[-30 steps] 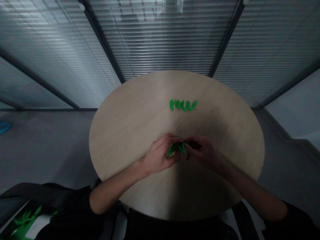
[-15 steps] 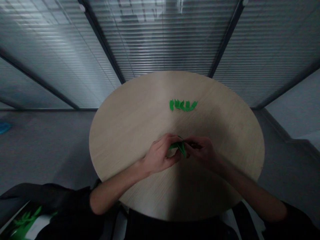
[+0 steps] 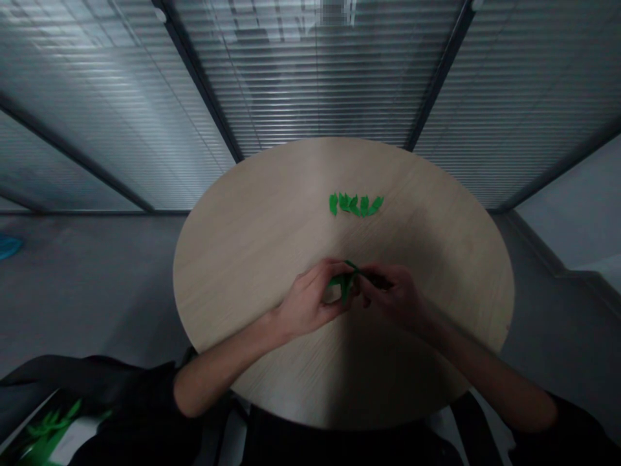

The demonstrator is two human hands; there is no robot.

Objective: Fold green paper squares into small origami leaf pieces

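Note:
Over the middle of the round table, my left hand [image 3: 306, 299] is closed by its fingertips and thumb on a green leaf sprig [image 3: 345, 283]. Narrow leaf-like parts of the sprig poke out above and below the fingers. From the other side my right hand [image 3: 395, 294] pinches the same sprig, its fingertips meeting those of my left hand. Fingers hide much of the sprig, and the picture is dim there. Farther back, several small green leaf pieces [image 3: 354, 205] lie side by side in a short row on the tabletop.
The pale wooden round table [image 3: 233, 239] stands before glass panels with blinds [image 3: 320, 97]. At lower left is a container with green leafy pieces [image 3: 51, 424] and a white card [image 3: 75, 440]. A blue object [image 3: 8, 247] lies on the floor at far left.
The lower leaf part of the sprig has swung a little to the left between my hands. My fingertips have shifted slightly; both hands stay in place and the row has not moved.

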